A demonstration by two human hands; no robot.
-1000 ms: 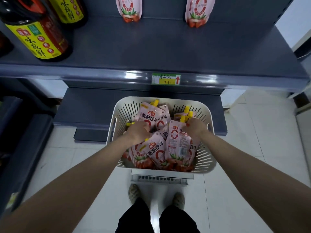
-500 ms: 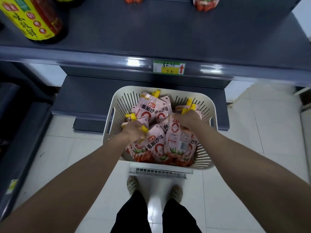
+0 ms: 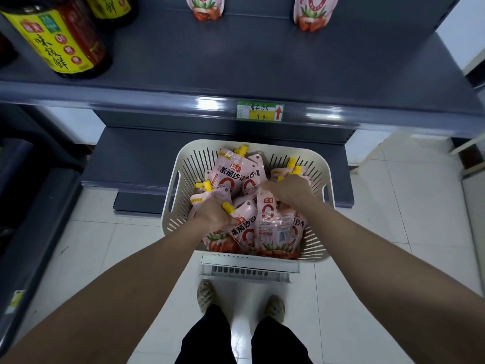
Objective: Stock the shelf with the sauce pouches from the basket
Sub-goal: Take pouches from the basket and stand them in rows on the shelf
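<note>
Both my hands are down inside the basket [image 3: 183, 177], which sits below the front edge of the shelf [image 3: 236, 61]. The left hand [image 3: 214, 215] is curled tight on the left pouch [image 3: 244, 229], near the basket's left wall, and its yellow cap [image 3: 227, 208] pokes out just beside the knuckles. The right hand [image 3: 286, 191] is fisted round the top of the barcode pouch [image 3: 274, 227], back side facing me, towards the basket's near right corner. The two hands are close together, with the held pouches touching each other between them.

The rest of the sauce pouches [image 3: 231, 172] are heaped against the far wall, caps up and overlapping, pressed against the ones I'm gripping. How many lie underneath, I can't tell.

Up on the shelf, two stocked pouches [image 3: 207, 7] stand at the back edge, well apart. Two dark bottles [image 3: 63, 40] with yellow labels stand at the left end. A price tag [image 3: 259, 111] is clipped to the front edge, directly above the basket. A lower shelf [image 3: 136, 158] juts out behind the basket. My shoes [image 3: 207, 295] are on white floor tiles below it.
</note>
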